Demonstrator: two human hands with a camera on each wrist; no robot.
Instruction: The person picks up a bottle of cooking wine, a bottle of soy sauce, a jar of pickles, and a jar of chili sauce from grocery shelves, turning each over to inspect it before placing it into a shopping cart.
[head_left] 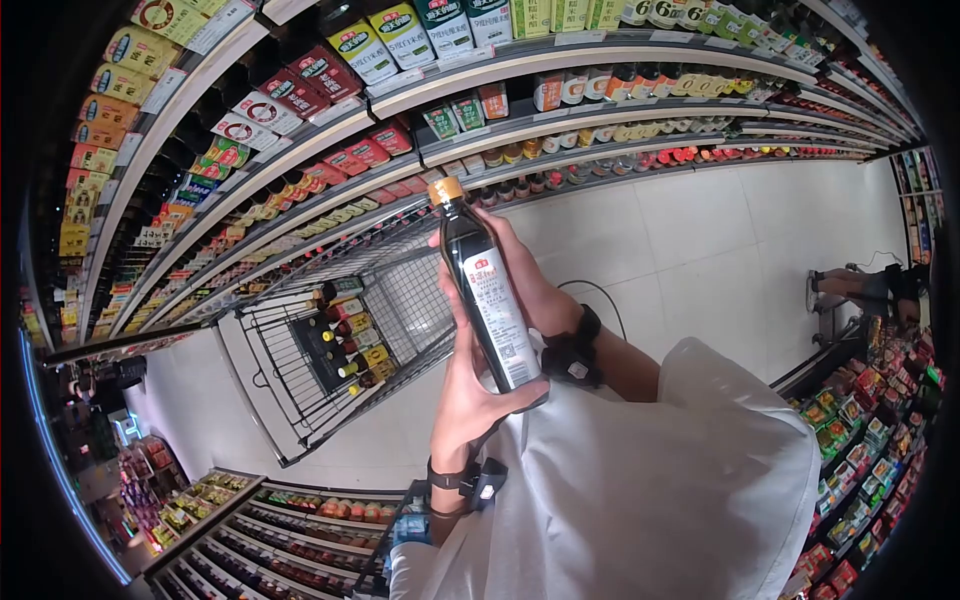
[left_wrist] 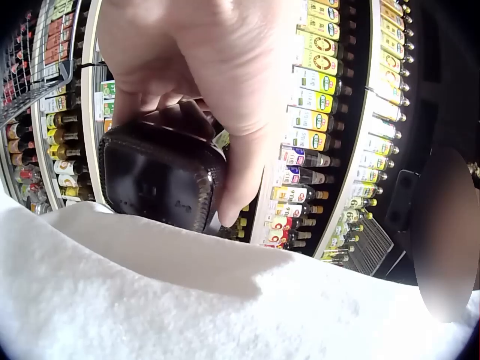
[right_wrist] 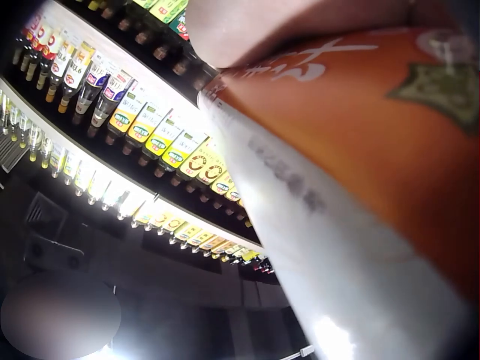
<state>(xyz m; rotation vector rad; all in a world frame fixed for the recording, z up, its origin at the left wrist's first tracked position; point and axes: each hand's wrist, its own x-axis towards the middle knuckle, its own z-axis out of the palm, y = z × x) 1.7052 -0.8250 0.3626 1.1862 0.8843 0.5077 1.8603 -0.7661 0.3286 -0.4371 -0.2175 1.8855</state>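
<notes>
A dark bottle (head_left: 485, 290) with a golden-yellow cap and a white back label is held tilted in front of the body in the head view. The left hand (head_left: 465, 390) grips its lower part, thumb across the base. Around the upper part, near the neck, the right hand (head_left: 525, 270) holds the other side. In the left wrist view the bottle's dark base (left_wrist: 161, 180) shows under the left hand (left_wrist: 202, 67). The right wrist view has the orange and white label (right_wrist: 360, 150) up close, with part of the right hand (right_wrist: 255, 30) above it.
A wire shopping cart (head_left: 290, 385) with several bottles (head_left: 355, 350) in it stands on the left. Shelves (head_left: 600, 50) of bottles and boxes curve across the top. More shelves (head_left: 310, 530) are at lower left and right. Another person's legs (head_left: 850, 288) appear at the far right.
</notes>
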